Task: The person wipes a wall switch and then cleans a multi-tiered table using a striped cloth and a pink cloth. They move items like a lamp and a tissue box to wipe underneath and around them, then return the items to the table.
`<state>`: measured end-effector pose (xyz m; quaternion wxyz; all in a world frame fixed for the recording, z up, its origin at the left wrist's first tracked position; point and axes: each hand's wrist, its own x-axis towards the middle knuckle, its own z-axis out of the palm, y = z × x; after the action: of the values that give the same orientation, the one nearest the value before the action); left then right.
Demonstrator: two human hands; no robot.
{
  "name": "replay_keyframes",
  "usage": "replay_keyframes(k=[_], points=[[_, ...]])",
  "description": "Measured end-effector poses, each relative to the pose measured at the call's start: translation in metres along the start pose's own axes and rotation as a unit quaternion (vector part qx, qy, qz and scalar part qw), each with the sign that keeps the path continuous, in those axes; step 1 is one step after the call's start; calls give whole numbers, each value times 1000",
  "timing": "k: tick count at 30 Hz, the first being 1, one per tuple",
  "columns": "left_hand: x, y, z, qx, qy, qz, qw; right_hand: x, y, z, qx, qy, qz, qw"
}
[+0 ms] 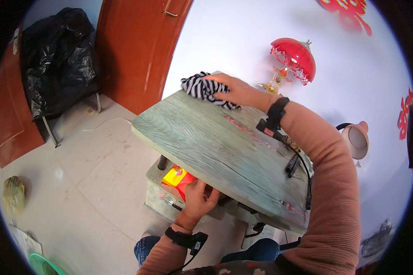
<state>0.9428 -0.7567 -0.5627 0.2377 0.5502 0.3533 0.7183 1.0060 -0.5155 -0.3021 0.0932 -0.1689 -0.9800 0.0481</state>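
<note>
My right hand (235, 90) is closed over a bunched black-and-white striped cloth (201, 87) and presses it on the far end of a grey-green wood-grain tabletop (192, 134). At the near edge of that tabletop is my left hand (199, 199), its fingers curled and partly hidden under the edge. Whether they grip anything cannot be seen. Beside those fingers, a red-and-yellow packet (179, 177) lies on the lower shelf (155, 173) beneath the tabletop. Pinkish-red marks (239, 123) run along the tabletop's surface.
A red-shaded lamp (294, 58) stands by the wall behind the tabletop. Dark cylindrical objects (292, 165) and a black cable (309, 185) lie near my right arm. Black plastic (58, 65) covers something metal-legged beside the brown door (134, 51). A green basin (43, 264) sits at lower left.
</note>
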Motion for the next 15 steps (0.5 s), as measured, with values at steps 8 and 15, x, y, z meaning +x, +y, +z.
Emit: replay_keyframes(k=[8,15], points=[[10,-14,2,78,17,87,993,32,137,-11,-122,-12,211,970],[17,-19,5,76,36,141,986,41,191,-15,-163,-31,365,916]])
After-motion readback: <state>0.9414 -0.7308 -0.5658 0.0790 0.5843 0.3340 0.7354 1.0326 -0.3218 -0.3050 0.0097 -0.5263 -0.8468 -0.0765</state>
